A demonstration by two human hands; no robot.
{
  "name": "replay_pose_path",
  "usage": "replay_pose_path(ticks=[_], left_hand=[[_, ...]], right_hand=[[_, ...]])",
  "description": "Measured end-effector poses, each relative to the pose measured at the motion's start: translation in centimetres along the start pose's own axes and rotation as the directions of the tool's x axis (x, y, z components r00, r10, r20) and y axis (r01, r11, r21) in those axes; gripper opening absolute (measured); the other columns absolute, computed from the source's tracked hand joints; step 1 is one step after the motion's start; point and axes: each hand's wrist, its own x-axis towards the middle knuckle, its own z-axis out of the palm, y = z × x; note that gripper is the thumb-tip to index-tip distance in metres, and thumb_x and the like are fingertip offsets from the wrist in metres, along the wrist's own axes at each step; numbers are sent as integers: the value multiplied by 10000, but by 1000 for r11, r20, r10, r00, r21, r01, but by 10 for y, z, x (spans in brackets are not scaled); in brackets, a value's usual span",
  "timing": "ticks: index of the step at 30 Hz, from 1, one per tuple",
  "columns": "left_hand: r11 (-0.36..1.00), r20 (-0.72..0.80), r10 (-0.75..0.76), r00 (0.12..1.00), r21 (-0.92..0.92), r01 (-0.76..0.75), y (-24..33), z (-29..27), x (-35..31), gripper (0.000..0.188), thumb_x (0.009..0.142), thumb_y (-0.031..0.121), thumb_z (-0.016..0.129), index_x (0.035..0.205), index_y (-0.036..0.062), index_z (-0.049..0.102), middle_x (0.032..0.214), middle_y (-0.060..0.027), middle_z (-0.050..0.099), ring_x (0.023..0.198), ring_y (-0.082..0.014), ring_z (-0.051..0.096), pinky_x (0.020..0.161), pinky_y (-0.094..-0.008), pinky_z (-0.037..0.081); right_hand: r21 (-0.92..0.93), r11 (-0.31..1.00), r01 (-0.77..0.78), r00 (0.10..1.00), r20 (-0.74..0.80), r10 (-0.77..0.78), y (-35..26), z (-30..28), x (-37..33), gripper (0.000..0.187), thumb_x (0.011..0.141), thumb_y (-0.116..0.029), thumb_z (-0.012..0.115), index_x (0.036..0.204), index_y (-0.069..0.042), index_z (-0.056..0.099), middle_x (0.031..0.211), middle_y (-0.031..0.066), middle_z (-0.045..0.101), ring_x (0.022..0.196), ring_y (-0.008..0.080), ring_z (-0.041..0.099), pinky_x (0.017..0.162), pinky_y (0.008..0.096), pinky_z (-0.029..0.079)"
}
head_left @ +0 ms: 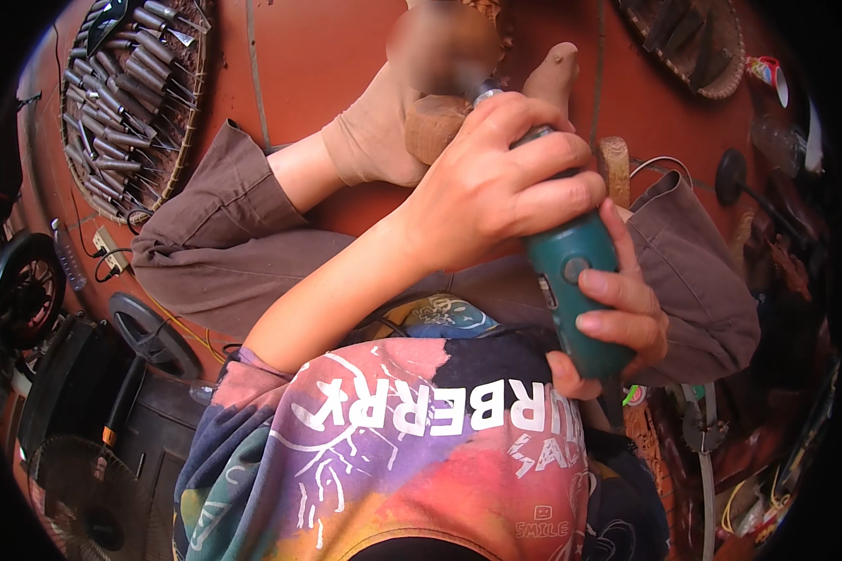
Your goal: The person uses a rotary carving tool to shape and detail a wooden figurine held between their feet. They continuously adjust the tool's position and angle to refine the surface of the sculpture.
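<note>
My left hand (505, 173) wraps around the front of a green handheld die grinder (585, 271). My right hand (627, 313) grips the rear of its body, fingers beside a round grey button. The grinder's metal nose (486, 89) points up and away from me, close to a brown wooden piece (435, 129) lying by my feet. Above it, the picture is blurred, so the upper part of the wood and the grinder's tip cannot be made out. My socked left foot (370, 131) lies against the wood; the other foot (554, 75) rests to its right.
At the far left a round woven tray (182, 140) holds several carving chisels (112, 103). Another woven tray (720, 79) with dark pieces lies at the far right, near a cup (769, 79). A power strip (112, 251), a fan (98, 510) and cables stand at the left on the red tiles.
</note>
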Motion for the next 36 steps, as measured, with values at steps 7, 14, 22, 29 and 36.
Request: replay_pose_path(ticks=[7,14,22,29,36], left_hand=[[999,-5,44,999,-16,-44,-4,0,-4,279,702,209,659,958,99,680,965,-50,653,951,-276,611,780,-380,495],[997,0,72,997,6,-72,-16,3,-6,280,705,196,674,967,96,680,957,-49,658,943,-291,617,777,-371,496],[997,0,75,997,12,-75,-19,3,-2,313,685,209,683,975,91,675,968,-61,655,932,-299,620,787,-374,495],[992,94,117,989,-49,-113,-24,-11,-7,304,689,204,686,959,65,671,971,-79,658,952,-314,619,818,-403,507],[981,177,163,971,-138,-140,-27,-26,-6,303,703,220,690,953,50,671,978,-94,657,951,-323,609,822,-414,512]], right_hand=[[-56,998,-36,999,-17,35,-6,10,-4,323,727,-113,789,998,-68,620,1067,140,686,1037,399,664,1022,678,423],[-54,998,-37,999,-1,37,0,9,3,319,721,-88,760,1005,-55,618,1085,165,684,1011,360,680,1020,687,416],[-37,999,-11,1000,-24,10,4,9,7,320,729,-89,753,1017,-51,620,1083,175,682,998,322,687,1028,698,394],[-78,993,-90,995,-58,85,-7,31,3,338,721,-85,781,1017,-58,620,1109,155,679,1059,360,664,1055,666,392],[-85,984,-156,984,-102,147,-17,53,-4,352,705,-98,805,1008,-67,627,1147,146,664,1142,421,609,1060,670,387]])
